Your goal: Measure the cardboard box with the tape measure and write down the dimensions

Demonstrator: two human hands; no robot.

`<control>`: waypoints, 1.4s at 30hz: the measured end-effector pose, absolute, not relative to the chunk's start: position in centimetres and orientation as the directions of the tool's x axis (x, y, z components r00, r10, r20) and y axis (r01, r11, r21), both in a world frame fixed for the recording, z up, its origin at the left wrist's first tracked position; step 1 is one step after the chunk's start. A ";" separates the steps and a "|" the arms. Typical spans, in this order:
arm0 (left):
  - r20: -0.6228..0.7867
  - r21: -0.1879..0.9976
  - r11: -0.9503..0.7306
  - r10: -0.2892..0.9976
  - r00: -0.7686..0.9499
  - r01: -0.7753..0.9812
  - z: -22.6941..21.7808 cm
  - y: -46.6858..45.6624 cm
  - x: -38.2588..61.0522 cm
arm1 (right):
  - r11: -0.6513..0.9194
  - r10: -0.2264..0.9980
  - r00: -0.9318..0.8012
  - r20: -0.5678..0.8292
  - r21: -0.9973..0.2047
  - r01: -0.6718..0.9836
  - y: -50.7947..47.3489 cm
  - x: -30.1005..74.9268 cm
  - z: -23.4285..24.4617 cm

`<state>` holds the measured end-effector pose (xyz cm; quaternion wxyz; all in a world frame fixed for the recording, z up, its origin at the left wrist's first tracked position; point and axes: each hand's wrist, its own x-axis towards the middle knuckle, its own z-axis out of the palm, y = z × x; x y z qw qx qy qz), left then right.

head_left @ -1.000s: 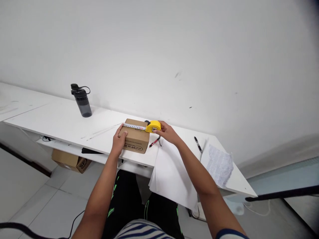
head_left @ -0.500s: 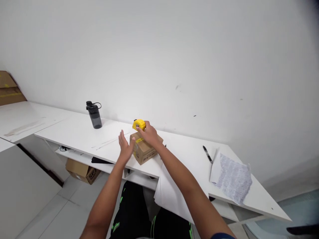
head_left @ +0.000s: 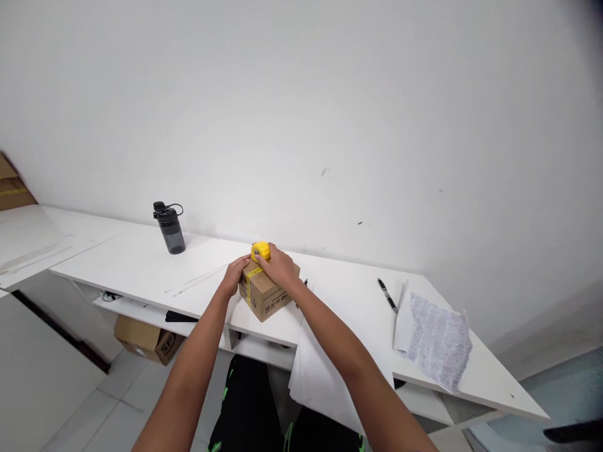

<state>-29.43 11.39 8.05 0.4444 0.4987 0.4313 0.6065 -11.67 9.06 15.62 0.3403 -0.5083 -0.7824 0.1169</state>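
My right hand (head_left: pixel 279 269) is closed around a yellow tape measure (head_left: pixel 260 252), which it holds at the top of a small brown cardboard box (head_left: pixel 264 292). Yellow tape runs over the box, and dark print marks its front face. At the box's upper left edge is my left hand (head_left: pixel 233 276), its fingers drawn together close to the tape measure's left side. Whether those fingertips pinch the measure's end or only press on the box, I cannot tell.
On the white desk (head_left: pixel 202 270), a dark water bottle (head_left: pixel 169 229) stands to the left. A black pen (head_left: pixel 387 294) and a handwritten sheet (head_left: pixel 436 339) lie right. White paper (head_left: pixel 318 383) hangs over the front edge. Below sits another carton (head_left: pixel 148 339).
My left hand has gone from spread fingers beside the box to closed fingers at its upper edge. The tape measure has come down against the box top. The view has shifted slightly.
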 end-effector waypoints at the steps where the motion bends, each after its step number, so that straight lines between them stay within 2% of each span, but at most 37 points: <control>1: 0.220 0.966 -0.234 0.967 -0.127 -0.110 8.1 11.4 -29.4 | 0.452 0.876 -0.244 0.417 -0.530 0.717 8.4 -10.9 15.4; 4: 0.232 0.961 -0.251 0.960 -0.155 -0.118 8.1 11.4 -29.2 | 0.419 0.888 -0.192 0.417 -0.565 0.711 5.6 -7.8 14.4; 7: 0.238 0.958 -0.257 0.961 -0.144 -0.128 8.2 11.3 -29.0 | 0.321 0.920 -0.088 0.383 -0.604 0.729 2.8 -4.4 12.9; 11: 0.213 0.963 -0.233 0.967 -0.143 -0.137 8.3 11.3 -28.9 | 0.278 0.923 -0.047 0.383 -0.575 0.770 1.1 -2.3 11.9; 16: 0.239 0.955 -0.265 0.953 -0.184 -0.135 8.3 10.9 -28.5 | 0.320 0.914 -0.100 0.393 -0.547 0.773 2.6 -3.7 12.9; 25: 0.228 0.941 -0.268 0.954 -0.196 -0.205 7.5 8.0 -29.6 | 0.507 0.860 -0.363 0.358 -0.526 0.683 8.9 -11.8 17.1; 28: 0.202 0.952 -0.233 0.965 -0.166 -0.199 6.6 5.6 -32.1 | 0.592 0.805 -0.405 0.433 -0.547 0.592 10.2 -12.0 18.8; 31: 0.204 0.966 -0.234 0.949 -0.240 -0.105 5.4 3.5 -34.9 | 0.633 0.760 -0.445 0.473 -0.693 0.344 10.7 -10.9 19.7; 33: 0.254 0.964 -0.265 0.913 -0.319 0.011 4.7 2.5 -36.1 | 0.577 0.734 -0.521 0.436 -0.805 0.139 10.5 -10.4 19.5; 35: 0.308 0.951 -0.266 0.868 -0.390 0.158 3.9 2.0 -36.6 | 0.467 0.711 -0.599 0.369 -0.884 0.010 9.8 -10.6 18.7; 38: 0.299 0.941 -0.173 0.827 -0.476 0.291 2.9 1.8 -36.0 | 0.353 0.677 -0.681 0.279 -0.935 -0.032 8.4 -11.9 17.2; 42: 0.269 0.940 -0.070 0.755 -0.598 0.334 2.9 2.5 -34.4 | 0.356 0.694 -0.665 0.277 -0.934 -0.017 7.4 -13.7 16.5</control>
